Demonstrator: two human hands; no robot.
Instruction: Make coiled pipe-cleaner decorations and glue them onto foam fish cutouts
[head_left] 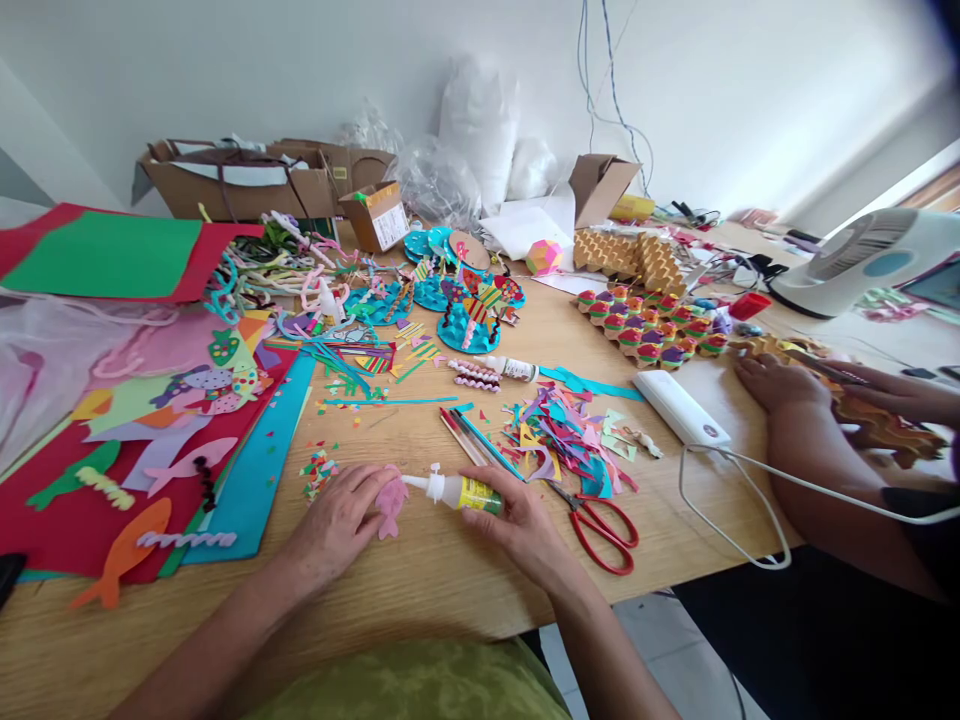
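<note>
Fingers of my left hand (352, 510) are closed on the edge of a small pink-purple fish cutout (389, 507), just above the table. My right hand (517, 525) is wrapped round a glue bottle (454, 491) with a yellow label, tilted nearly flat. Its white nozzle points left and meets the fish's upper right edge; whether glue is coming out is too small to tell. Tiny coloured paper bits (319, 470) lie beyond my left hand. Red-handled scissors (604, 528) rest to the right of my right hand, their blades partly under paper scraps (559, 435).
Coloured sheets (281, 455) with fish cutouts, one an orange fish (127, 550), lie left. A second glue bottle (506, 369), blue decorated discs (469, 335) and painted egg cartons (649, 325) stand farther back. Right are a white power bank (681, 407), its cable, a fan (862, 260) and another person's hands (784, 385).
</note>
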